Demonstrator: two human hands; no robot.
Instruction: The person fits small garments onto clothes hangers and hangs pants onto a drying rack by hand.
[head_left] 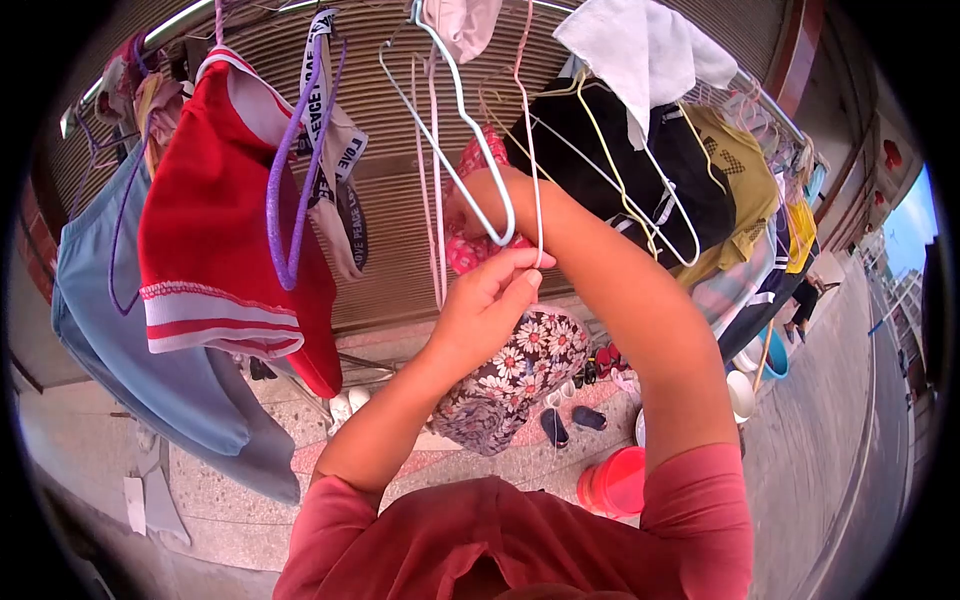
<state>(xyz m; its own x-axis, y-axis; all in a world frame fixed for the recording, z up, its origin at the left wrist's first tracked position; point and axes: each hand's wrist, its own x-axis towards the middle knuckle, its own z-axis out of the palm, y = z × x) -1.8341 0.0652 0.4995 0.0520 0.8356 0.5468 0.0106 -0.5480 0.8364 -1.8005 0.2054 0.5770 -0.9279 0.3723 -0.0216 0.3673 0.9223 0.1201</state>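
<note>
With only a fingertip pinch bearing on the wire, a slip is looming as the likeliest trouble: the left grip [485,305] is closing thumb and forefinger together on the lower end of a pink hanger [530,130], and a tug from above could be pulling it free or setting it swinging. The light blue hanger [511,215] is dangling just above the left grip and in front of the right wrist, where a quick withdrawal of the arm could be catching it. A cloth coming loose would probably be landing on the floor [360,460] below both grips, where dark sandals [590,418] are lying.

The pink hanger is running upward from the left grip, its lower end sitting between the fingertips. The right grip [468,205] is working above and beyond the left one, partly screened by the blue wire; whether its fingers are clamping or standing apart, one cannot tell. A red dotted cloth [465,252] is showing just above and below the right grip, apparently touching it. A flowered cloth [525,365] is hanging directly beneath the left grip, what is holding it being hidden.
</note>
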